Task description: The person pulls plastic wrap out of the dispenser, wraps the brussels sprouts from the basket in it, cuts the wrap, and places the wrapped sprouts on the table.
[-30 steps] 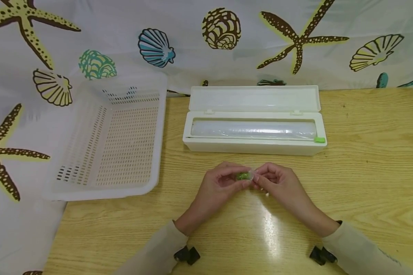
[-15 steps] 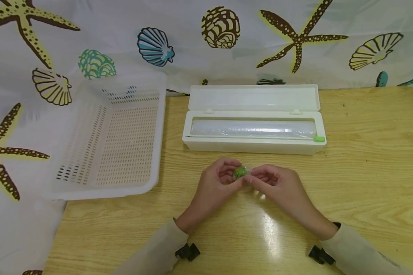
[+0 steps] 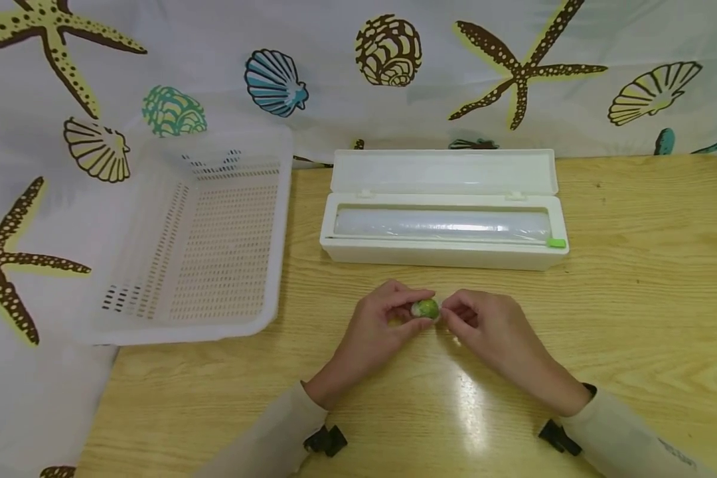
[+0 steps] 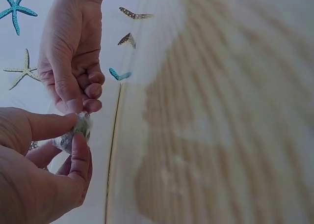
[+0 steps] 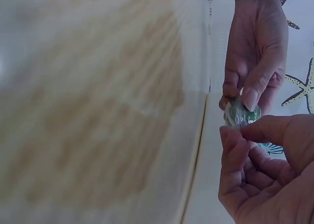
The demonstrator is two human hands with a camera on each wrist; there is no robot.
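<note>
A small, round green-yellow fruit [image 3: 429, 309], wrapped in clear plastic film, is held above the table in front of the person. My left hand [image 3: 378, 322] grips it between thumb and fingers. In the right wrist view, crinkled clear film [image 5: 239, 115] covers the fruit. At the fruit's right side, my right hand [image 3: 492, 325] pinches the film's edge with thumb and forefinger, its other fingers curled. The left wrist view shows the wrapped fruit [image 4: 81, 128] partly hidden by the left hand's fingers.
Behind the hands stands a white cling film box [image 3: 445, 255], lid raised, with a film roll [image 3: 442, 222] inside and a green slider [image 3: 556, 243] at its right end. A white perforated basket [image 3: 224, 255] is at the left. A shell-patterned cloth [image 3: 334, 66] hangs behind the wooden table [image 3: 645, 318].
The fruit has turned in the left hand, and more of its green-yellow side shows. The right hand's fingertips have shifted slightly right; the box and basket stay put.
</note>
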